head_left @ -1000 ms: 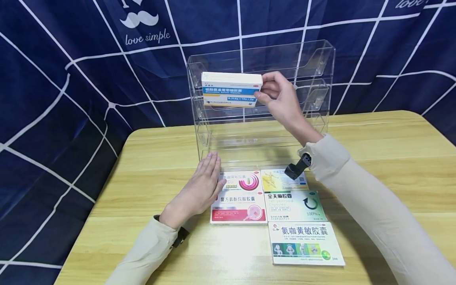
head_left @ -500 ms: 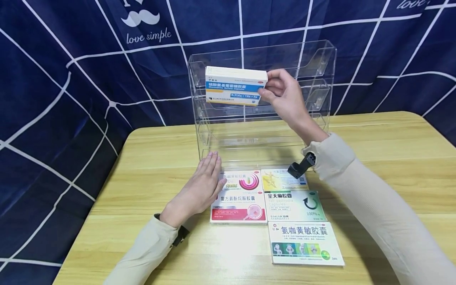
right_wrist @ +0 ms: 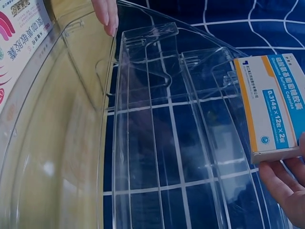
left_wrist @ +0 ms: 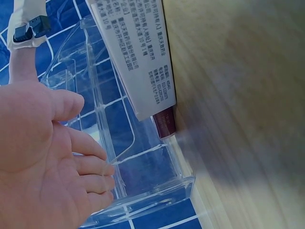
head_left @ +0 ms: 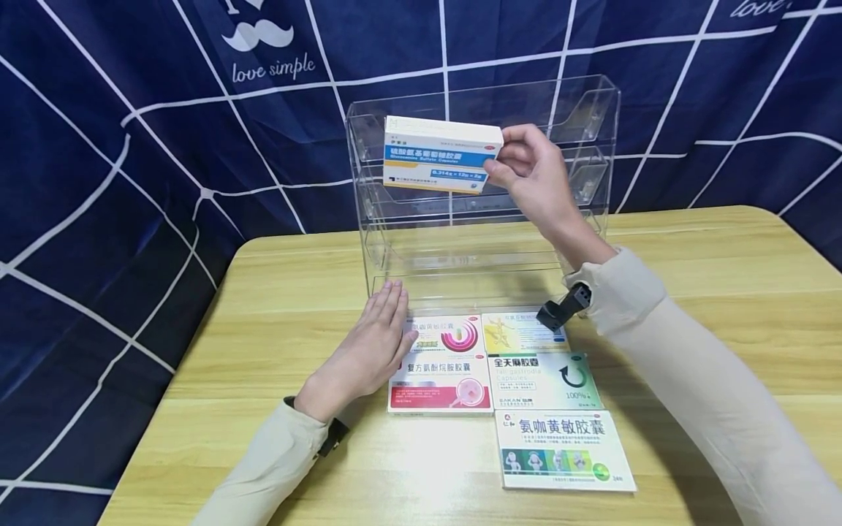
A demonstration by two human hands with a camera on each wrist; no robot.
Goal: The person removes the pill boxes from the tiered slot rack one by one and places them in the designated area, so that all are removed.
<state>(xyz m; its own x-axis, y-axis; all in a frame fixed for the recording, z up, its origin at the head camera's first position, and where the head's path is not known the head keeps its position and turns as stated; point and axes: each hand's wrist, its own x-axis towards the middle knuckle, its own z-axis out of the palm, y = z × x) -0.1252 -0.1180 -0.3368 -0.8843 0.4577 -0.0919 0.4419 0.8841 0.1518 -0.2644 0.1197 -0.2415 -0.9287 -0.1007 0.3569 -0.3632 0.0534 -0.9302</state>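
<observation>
My right hand (head_left: 536,175) pinches the right end of a white, blue and yellow medicine box (head_left: 441,155), fingers behind and thumb in front. The box is in the air before the upper tiers of a clear acrylic rack (head_left: 480,248), its printed front facing me and its right end slightly lower. In the right wrist view the same medicine box (right_wrist: 271,105) shows beside the rack's tiers. With fingers straight, my left hand (head_left: 368,343) is at the rack's lower left corner, beside a pink-and-white box (head_left: 447,332). The left wrist view shows its palm and extended fingers (left_wrist: 90,164).
Several medicine boxes lie flat before the rack: a red-and-white box (head_left: 441,383), a yellow-and-white box (head_left: 520,332), a green-and-white box (head_left: 542,380) and a larger white box (head_left: 566,449) nearest me. A dark blue gridded cloth (head_left: 500,44) hangs behind the wooden table (head_left: 263,292).
My right hand has moved the held box a little up and to the right, and the box's right end has tipped lower. The left hand has stayed in place.
</observation>
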